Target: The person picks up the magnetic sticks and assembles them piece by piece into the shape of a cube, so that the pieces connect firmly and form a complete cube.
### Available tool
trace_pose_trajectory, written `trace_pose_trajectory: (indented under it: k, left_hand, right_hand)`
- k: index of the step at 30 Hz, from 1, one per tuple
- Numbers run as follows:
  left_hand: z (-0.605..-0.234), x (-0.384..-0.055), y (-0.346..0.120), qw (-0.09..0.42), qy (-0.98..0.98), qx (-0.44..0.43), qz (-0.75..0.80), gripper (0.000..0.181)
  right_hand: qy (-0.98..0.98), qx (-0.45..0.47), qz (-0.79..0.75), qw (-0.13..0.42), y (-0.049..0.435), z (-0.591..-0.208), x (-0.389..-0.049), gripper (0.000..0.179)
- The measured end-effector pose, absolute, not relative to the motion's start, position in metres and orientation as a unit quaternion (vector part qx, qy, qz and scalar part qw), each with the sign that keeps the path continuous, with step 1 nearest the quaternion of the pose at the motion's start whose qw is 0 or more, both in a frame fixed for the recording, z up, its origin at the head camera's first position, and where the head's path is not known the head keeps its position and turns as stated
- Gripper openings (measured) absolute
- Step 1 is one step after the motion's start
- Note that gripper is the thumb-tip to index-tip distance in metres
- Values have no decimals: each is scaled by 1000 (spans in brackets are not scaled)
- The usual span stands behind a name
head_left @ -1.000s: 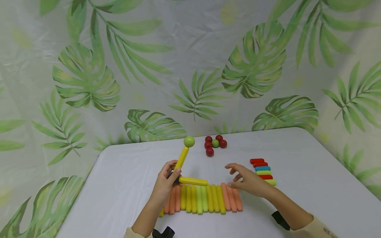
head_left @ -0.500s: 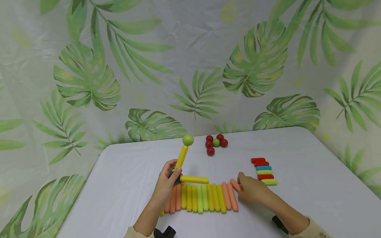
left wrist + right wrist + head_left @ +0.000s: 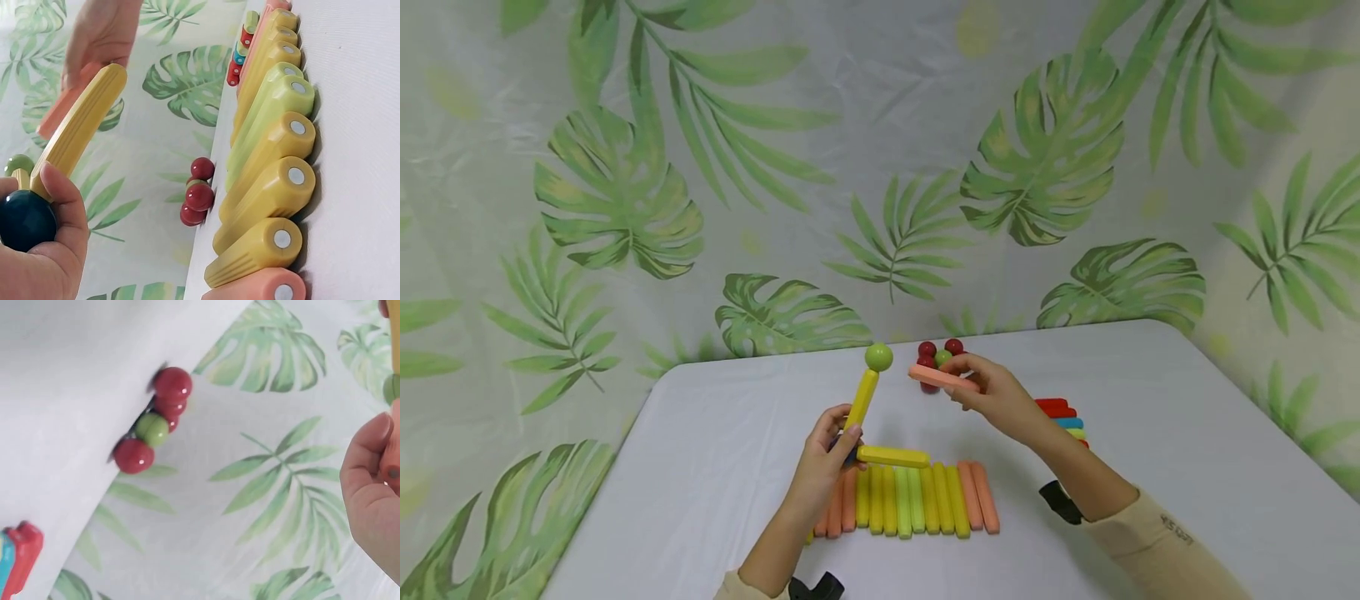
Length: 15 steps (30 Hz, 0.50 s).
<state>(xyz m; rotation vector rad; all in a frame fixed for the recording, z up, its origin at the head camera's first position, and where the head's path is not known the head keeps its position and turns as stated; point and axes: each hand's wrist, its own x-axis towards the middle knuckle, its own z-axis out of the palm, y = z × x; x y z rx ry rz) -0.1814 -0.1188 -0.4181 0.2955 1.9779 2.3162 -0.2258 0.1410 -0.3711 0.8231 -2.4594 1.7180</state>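
Note:
My left hand [image 3: 826,454] grips a dark blue ball [image 3: 28,220] that joins two yellow rods. One yellow rod [image 3: 862,398] slants upward and bears a green ball [image 3: 878,357] on its tip; the other yellow rod [image 3: 893,457] points right. Between the thumb and fingers of my right hand [image 3: 996,398] is a salmon-pink rod [image 3: 943,378], held nearly level off the table. Its free end points left toward the green ball, with a gap between them in the head view. In the right wrist view a round dark magnet shows on the pink rod's end [image 3: 392,474].
Below the hands lies a row of pink, yellow and light green rods [image 3: 917,500] on the white table [image 3: 700,467]. Several red balls [image 3: 927,349] and a green one sit near the back edge, partly behind my right hand. Shorter red, blue and green rods [image 3: 1060,412] lie at right.
My right hand has picked the rightmost pink rod from the row and carried it up and left toward the green ball. My left hand has hardly moved.

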Motion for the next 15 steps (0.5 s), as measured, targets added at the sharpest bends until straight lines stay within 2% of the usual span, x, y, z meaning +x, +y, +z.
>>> trace_pose_trajectory:
  k: [7, 15]
  left_hand:
    - [-423, -182, -118, 58, 657, 110, 744, 39]
    - [-431, -201, -123, 76, 683, 88, 721, 41]
  right_hand:
    - [-772, 275, 573, 7, 125, -367, -242, 25]
    - [-734, 232, 637, -47, 113, -380, -270, 35]
